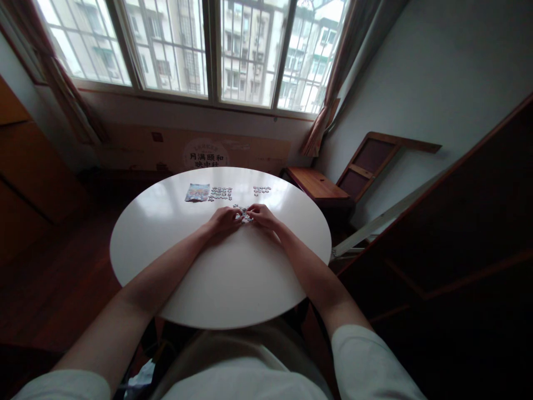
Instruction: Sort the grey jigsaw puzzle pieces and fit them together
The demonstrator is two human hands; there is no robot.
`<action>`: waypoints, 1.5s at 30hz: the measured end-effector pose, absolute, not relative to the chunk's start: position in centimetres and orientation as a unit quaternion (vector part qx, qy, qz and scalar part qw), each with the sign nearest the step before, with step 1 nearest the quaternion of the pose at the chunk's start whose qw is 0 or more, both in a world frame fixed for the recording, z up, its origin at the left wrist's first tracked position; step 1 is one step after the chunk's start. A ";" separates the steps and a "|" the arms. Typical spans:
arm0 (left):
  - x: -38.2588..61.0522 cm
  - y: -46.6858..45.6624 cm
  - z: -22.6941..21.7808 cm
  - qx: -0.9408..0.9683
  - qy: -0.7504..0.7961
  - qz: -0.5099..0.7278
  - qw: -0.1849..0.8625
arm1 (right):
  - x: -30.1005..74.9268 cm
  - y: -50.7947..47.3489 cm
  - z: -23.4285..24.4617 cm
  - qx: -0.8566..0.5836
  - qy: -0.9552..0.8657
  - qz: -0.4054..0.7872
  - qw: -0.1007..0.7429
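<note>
My left hand [225,219] and my right hand [262,215] meet over a small pile of jigsaw puzzle pieces [245,213] on the white oval table [233,278]. The fingers of my left hand are curled in at the pile's left side, closed on a puzzle piece. On the other side, the thumb and fingertips of my right hand pinch a puzzle piece. Both held pieces are tiny and partly hidden by the fingers. Beyond my hands lie rows of puzzle pieces [221,193], with a smaller group of pieces [262,190] to the right.
A colourful printed picture sheet [197,192] lies left of the rows. A wooden stool or bench [318,183] stands behind the table at the right, beside a leaning wooden frame [366,166]. Past the table, a long printed cardboard box [250,153] lies under the barred window.
</note>
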State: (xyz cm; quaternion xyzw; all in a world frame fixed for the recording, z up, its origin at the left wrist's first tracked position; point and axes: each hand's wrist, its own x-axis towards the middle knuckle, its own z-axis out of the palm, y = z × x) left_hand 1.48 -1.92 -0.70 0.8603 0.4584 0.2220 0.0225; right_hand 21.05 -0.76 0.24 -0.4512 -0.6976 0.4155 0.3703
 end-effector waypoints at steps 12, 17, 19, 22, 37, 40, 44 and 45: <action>1.5 -2.1 -0.5 0.859 0.459 0.223 0.034 | 21.1 -0.7 0.0 -0.453 -0.701 0.411 0.367; 1.5 -2.2 -0.4 0.858 0.461 0.226 0.038 | 21.1 -0.6 0.0 -0.453 -0.704 0.408 0.363; 1.5 -2.3 -0.3 0.857 0.460 0.227 0.039 | 21.1 -0.6 0.0 -0.453 -0.709 0.403 0.360; 1.5 -2.4 -0.2 0.857 0.461 0.227 0.039 | 21.1 -0.5 -0.1 -0.456 -0.718 0.387 0.356; 1.5 -2.1 -0.5 0.857 0.464 0.222 0.038 | 21.1 -0.3 -0.6 -0.460 -0.751 0.334 0.336; 1.5 -2.1 -0.5 0.857 0.465 0.220 0.033 | 21.0 -0.4 -0.5 -0.465 -0.749 0.332 0.336; 1.5 -2.3 -0.4 0.859 0.463 0.217 0.032 | 21.0 -0.5 -0.3 -0.468 -0.750 0.327 0.335; 1.5 -2.3 -0.3 0.859 0.462 0.217 0.032 | 21.0 -0.6 -0.3 -0.469 -0.750 0.326 0.333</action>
